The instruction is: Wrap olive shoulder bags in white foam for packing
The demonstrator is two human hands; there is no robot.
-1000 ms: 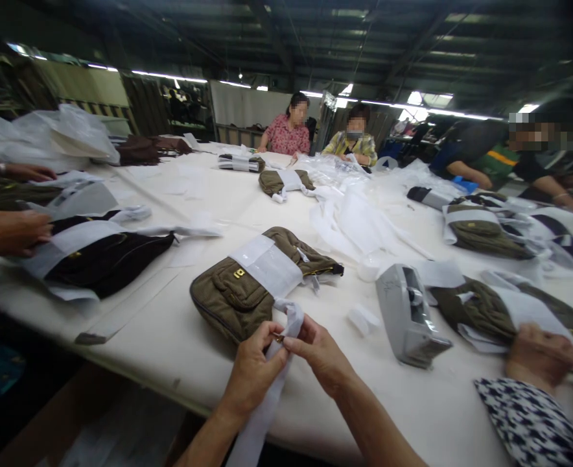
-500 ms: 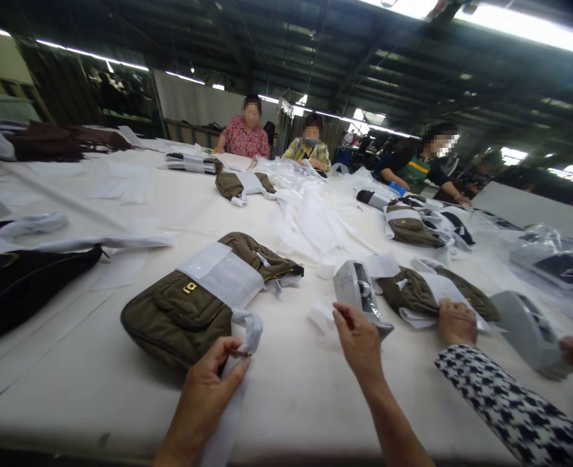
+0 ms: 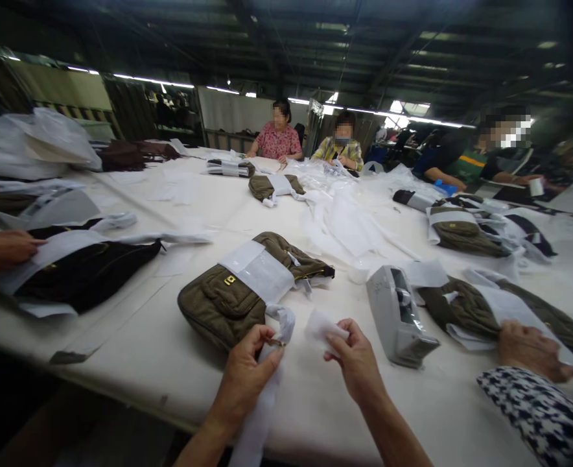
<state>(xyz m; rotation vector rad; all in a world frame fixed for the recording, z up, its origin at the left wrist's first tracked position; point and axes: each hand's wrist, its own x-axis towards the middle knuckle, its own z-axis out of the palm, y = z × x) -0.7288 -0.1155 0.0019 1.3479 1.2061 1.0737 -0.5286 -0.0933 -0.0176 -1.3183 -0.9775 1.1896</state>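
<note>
Four olive bags [image 3: 238,295], one black bag [image 3: 87,272], one tape dispenser [image 3: 396,314]

- We see the left hand [image 3: 247,376] pinching a white wrapped strap [image 3: 281,322] with a small metal piece between thumb and finger, just in front of the olive bag [image 3: 238,295].
- Our right hand [image 3: 357,363] holds a small white paper piece [image 3: 321,326], right of the olive bag.
- A grey tape dispenser [image 3: 398,318] stands further right of the bag on the white table [image 3: 194,194].
- Beyond the dispenser, a co-worker's hand [image 3: 529,350] rests on another olive bag [image 3: 466,308].
</note>
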